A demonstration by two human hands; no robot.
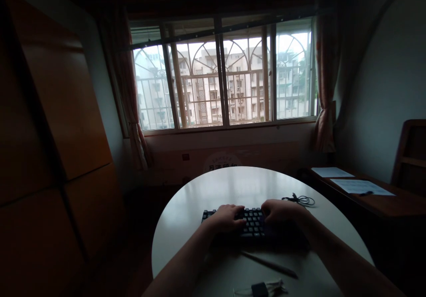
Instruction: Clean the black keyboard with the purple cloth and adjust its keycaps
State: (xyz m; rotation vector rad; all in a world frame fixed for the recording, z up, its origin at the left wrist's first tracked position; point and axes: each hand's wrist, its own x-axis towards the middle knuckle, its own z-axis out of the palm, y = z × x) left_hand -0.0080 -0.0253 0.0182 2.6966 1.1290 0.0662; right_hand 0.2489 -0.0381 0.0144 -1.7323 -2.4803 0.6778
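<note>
A dark keyboard (253,226) lies on the round white table (179,226), its left and middle keys showing. My left hand (226,217) rests over its left half, with the fingers stretched apart on the keys. Over the right half, my right hand (281,210) is closed with its fingers curled down against the keys; whatever it may grip is hidden. The hand and forearm cover much of that end. Between my forearms lies a long thin tool (269,263), too dark to name. Nearer me is a small black block (259,289) with thin white sticks or strands beside it.
A coiled black cable (301,199) lies beyond my right hand. Sheets of paper (361,186) and a dark pen-like object (366,193) lie on a brown wooden surface (319,179) at the right. A wooden cabinet (63,84) stands left; a barred window (222,80) is ahead.
</note>
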